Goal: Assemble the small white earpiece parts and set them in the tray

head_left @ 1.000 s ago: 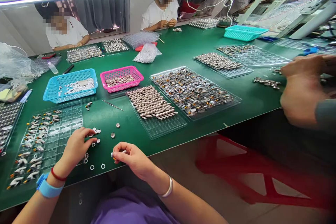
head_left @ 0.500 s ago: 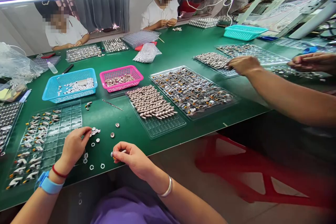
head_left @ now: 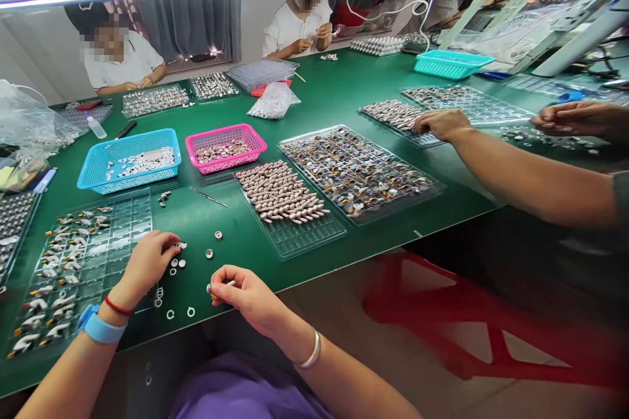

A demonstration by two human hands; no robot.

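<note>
My left hand [head_left: 151, 262] reaches down to a few small white round caps [head_left: 183, 245] on the green table, thumb and fingers pinched together beside them. Its fingers hide whatever may be between the tips. Near the table's front edge, my right hand [head_left: 243, 291] grips a small earbud part [head_left: 210, 289] with a silvery round end and an orange bit below; most of it is covered by the fingers. White rings [head_left: 190, 311] lie between my hands. Left of my left hand, a clear compartment tray [head_left: 118, 242] carries rows of white earbud parts with orange tips [head_left: 63, 301].
A blue basket [head_left: 91, 180] of white pieces and a pink basket [head_left: 194, 144] stand farther back. Tweezers [head_left: 209, 196] lie before them. Trays of beige parts [head_left: 280, 193] and earbud parts [head_left: 361, 167] sit right. A co-worker's hand [head_left: 442, 124] works at the right; other people sit opposite.
My left hand has shifted slightly right and now covers more of the white caps. My right hand stays about where it was. A person opposite has raised one hand.
</note>
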